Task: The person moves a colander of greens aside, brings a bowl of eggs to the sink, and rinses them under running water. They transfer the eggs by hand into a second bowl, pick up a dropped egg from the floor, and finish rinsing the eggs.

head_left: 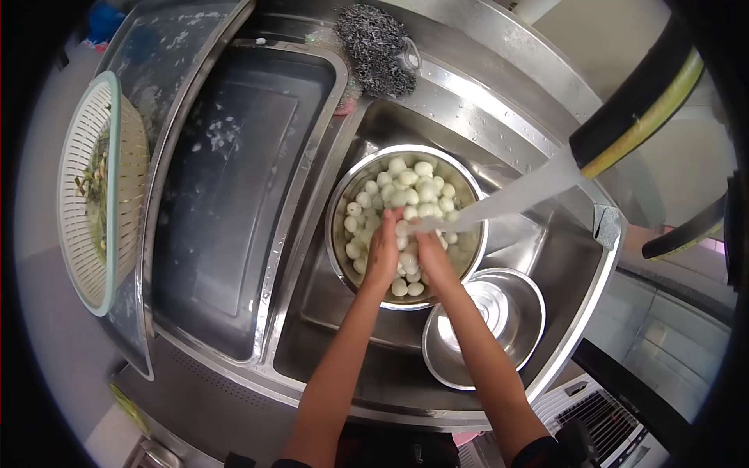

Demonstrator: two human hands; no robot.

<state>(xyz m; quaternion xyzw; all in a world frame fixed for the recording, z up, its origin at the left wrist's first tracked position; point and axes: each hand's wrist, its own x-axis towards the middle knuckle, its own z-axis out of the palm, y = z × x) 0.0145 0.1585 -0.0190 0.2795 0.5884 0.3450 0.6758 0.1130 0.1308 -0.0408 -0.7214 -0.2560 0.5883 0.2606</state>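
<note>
A round metal bowl (337, 261) full of small peeled white eggs (398, 178) stands in the sink basin. My left hand (381, 253) and my right hand (428, 251) are inside the bowl, close together, cupped around some of the eggs. Water (511, 195) pours from a black and yellow hose (644, 101) at the upper right and lands by my right hand's fingers. The splash and the eggs partly hide the fingertips of both hands.
A second metal bowl (527, 316) sits in the sink basin (312, 312), under my right forearm. Left of it is a rectangular metal tray (226, 187) with water. A slotted basket (129, 148) holds green scraps. Steel wool (376, 51) lies on the back ledge.
</note>
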